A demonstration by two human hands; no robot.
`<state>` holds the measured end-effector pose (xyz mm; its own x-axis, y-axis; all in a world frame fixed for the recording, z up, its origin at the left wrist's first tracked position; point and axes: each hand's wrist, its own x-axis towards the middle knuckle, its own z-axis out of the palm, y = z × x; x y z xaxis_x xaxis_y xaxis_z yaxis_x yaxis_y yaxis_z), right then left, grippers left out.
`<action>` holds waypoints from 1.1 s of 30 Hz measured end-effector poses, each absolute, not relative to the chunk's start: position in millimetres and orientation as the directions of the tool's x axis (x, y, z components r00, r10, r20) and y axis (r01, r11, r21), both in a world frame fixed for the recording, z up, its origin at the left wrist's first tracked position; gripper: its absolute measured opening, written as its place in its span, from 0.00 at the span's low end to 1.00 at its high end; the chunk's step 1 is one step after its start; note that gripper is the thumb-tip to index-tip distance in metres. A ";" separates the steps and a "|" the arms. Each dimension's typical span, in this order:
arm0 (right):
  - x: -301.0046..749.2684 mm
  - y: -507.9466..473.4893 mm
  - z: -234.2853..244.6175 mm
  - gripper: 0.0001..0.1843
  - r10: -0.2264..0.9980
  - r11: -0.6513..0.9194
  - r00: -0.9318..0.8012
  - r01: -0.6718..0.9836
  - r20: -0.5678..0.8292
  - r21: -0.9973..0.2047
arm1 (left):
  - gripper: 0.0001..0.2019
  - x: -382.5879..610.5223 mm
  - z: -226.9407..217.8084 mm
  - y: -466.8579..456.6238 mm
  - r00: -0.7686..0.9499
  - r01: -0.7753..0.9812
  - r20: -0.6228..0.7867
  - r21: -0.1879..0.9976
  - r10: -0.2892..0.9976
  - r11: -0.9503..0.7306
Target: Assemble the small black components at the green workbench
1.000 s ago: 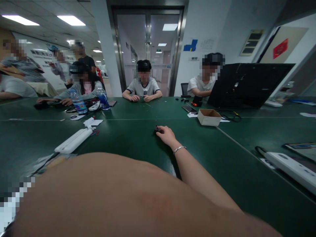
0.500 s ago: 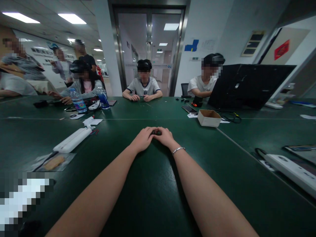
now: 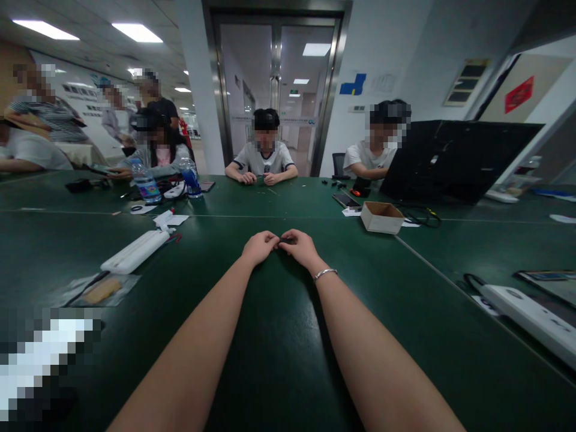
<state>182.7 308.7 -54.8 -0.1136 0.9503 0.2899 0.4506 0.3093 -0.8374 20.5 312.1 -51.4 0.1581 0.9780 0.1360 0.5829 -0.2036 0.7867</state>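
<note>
Both of my forearms reach forward over the dark green table. My right hand, with a silver bracelet at its wrist, pinches a small black object between thumb and fingers; its kind is too small to tell. Just left of it, my left hand is closed in a pinch, its fingertips beside the object's left end. Whatever those left fingertips hold, if anything, cannot be made out. The two hands are close together with a narrow gap between them.
On the left lie a white power strip and a plastic bag. A small open box and a black monitor stand at the right, with another power strip nearer. A person sits opposite.
My left hand has drawn slightly left, opening a small gap between the hands. More of the black object shows in my right hand. The view has shifted slightly.
</note>
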 end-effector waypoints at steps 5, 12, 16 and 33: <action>188.1 313.4 -55.8 0.11 0.947 0.321 -0.146 0.354 0.287 -0.878 | 0.25 38.7 -36.6 299.3 0.017 0.725 0.101 0.684 0.995 -0.082; 181.7 303.7 -43.7 0.14 0.845 0.532 -0.289 0.546 0.451 -0.647 | 0.31 36.3 -31.8 296.0 -0.093 0.828 0.054 0.559 0.994 0.047; 172.0 289.1 -34.2 0.07 0.836 0.541 -0.375 0.684 0.401 -0.489 | 0.33 32.8 -33.6 297.2 -0.030 0.843 0.067 0.537 0.997 -0.011; 428.8 105.0 -18.1 0.27 0.982 -0.049 0.177 0.574 0.065 -0.817 | 0.23 -75.4 41.7 177.1 0.246 0.948 -0.257 -0.138 0.935 -0.287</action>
<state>428.8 105.0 -18.1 0.1768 0.9821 0.0652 0.5740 -0.0490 -0.8174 -75.4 177.1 41.7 0.2456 0.9346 -0.2572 0.9480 -0.2870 -0.1376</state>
